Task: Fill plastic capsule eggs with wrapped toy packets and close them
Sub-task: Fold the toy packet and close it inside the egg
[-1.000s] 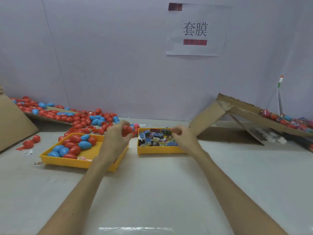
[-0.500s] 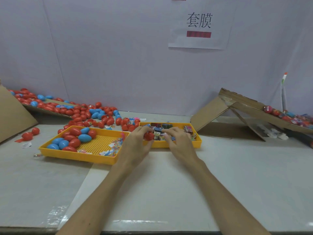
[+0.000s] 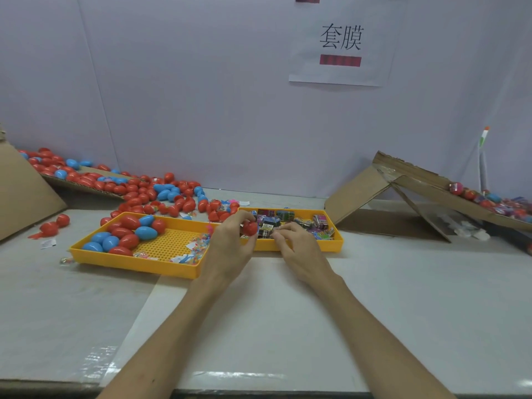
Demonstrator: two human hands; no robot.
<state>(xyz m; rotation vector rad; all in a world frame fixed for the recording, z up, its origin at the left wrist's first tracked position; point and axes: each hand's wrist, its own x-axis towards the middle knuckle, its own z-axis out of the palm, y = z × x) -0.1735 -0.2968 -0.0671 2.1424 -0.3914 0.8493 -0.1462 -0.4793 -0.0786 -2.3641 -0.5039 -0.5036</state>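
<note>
We note the smooth red egg (image 3: 250,228) pinched by the left hand (image 3: 230,247); the right hand (image 3: 299,250), just beside, curls over glossy packets (image 3: 315,226), grip unclear.

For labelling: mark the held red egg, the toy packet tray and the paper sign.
red egg (image 3: 250,228), head view, rounded front.
toy packet tray (image 3: 325,245), head view, near wall.
paper sign (image 3: 380,53), head view, blank right margin.

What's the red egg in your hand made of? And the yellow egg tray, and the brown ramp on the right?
Red egg: glossy plastic, by its shine. Yellow egg tray: probably hard molded plastic, its floor a grid of holes. Brown ramp: looks like matte cardboard, with ragged edges.
</note>
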